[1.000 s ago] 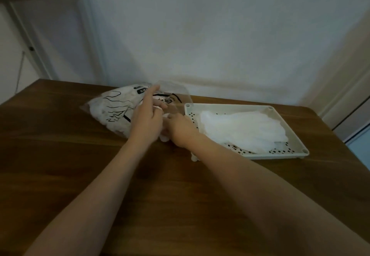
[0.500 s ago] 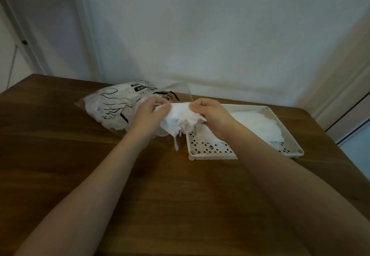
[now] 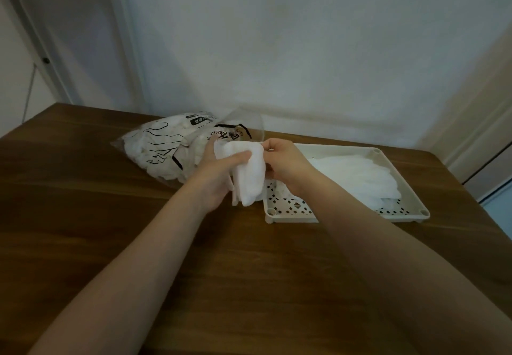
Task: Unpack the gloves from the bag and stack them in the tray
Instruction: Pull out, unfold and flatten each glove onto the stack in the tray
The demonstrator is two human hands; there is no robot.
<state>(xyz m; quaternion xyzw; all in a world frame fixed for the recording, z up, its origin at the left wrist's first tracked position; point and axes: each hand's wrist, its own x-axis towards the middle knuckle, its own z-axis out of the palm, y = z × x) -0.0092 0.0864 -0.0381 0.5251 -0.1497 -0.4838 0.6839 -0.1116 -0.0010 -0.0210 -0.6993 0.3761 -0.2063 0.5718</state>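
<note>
Here we hold a bunched white glove (image 3: 250, 173) between bag (image 3: 169, 150) and tray (image 3: 415, 202): our left hand (image 3: 219, 177) grips its middle, our right hand (image 3: 282, 160) pinches its upper edge. The step, we judge, is straightening it; next it must be carried right onto the stacked gloves (image 3: 354, 177), laid flat.

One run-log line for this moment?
both hands: left hand, right hand hold glove | bag: table | tray: gloves inside
</note>
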